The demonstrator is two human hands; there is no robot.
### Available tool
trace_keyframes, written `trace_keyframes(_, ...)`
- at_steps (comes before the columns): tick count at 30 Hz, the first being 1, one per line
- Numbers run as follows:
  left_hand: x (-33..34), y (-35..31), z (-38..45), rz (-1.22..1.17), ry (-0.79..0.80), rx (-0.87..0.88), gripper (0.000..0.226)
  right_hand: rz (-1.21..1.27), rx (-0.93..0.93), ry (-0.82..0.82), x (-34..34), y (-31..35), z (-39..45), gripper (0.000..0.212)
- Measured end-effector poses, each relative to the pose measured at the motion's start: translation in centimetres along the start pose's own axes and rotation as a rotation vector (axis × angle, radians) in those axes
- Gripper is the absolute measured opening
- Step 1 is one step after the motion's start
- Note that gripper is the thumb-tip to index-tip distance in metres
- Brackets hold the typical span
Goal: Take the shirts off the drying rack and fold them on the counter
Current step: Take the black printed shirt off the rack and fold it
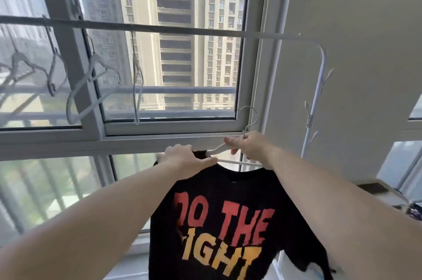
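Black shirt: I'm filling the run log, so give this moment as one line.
step: unhanging | left hand: grips black shirt collar | right hand: holds hanger | hanger: off rack

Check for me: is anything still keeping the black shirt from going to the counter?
Yes: the white hanger is still inside the black shirt. The left hand grips the collar, the right hand holds the hanger, already off the rack bar. Nothing else visible blocks it.

Your black shirt point(228, 222), printed with red and yellow lettering, hangs off the white drying rack point(323, 69) on a white hanger point(230, 152), its collar bunched to the left, below the rail where four bare hangers point(91, 88) dangle.
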State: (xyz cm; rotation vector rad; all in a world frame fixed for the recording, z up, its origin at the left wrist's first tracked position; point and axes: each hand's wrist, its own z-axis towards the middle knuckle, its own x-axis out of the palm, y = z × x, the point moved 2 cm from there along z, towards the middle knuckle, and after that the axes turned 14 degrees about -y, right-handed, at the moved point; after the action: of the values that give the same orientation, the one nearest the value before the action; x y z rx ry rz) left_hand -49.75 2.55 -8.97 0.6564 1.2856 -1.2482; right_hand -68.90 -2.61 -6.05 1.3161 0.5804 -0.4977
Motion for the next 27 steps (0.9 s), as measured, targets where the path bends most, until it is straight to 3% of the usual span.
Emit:
trace_keyframes(2, -0.2, 1.6, -0.9, 0.098, -0.058, 0.011, 0.076, -0.044, -0.009, 0.002, 1.6, 1.4, -1.0, 0.054)
trace_keyframes(9, -0.2, 5.8, -2.4, 0.008, -0.08, 0.099, 0.019, -0.08, 0.013, -0.048, 4.9, 2.3, -3.7, 0.05)
trace_keyframes(16, -1.9, 11.5, -1.8, 0.021, -0.019, -0.102, 0.017, -0.031, 0.132, -0.091, 4.7, 1.2, -4.6, 0.049)
trace_keyframes(19, -2.3, 12.0, -1.5, -0.147, 0.075, -0.216, 0.025, 0.002, 0.154, -0.09, 4.1, 1.3, -4.5, 0.048)
trace_keyframes(24, -1.8, 12.1, -1.4, -0.821, 0.196, -0.583, 0.026, 0.129, 0.222, -0.065, 3.0, 0.5, -4.5, 0.041)
trace_keyframes(27, -1.6, 11.4, -1.5, -0.915, 0.218, -0.622, 0.03, 0.26, 0.285, -0.086, 2.3, -0.1, -4.4, 0.043)
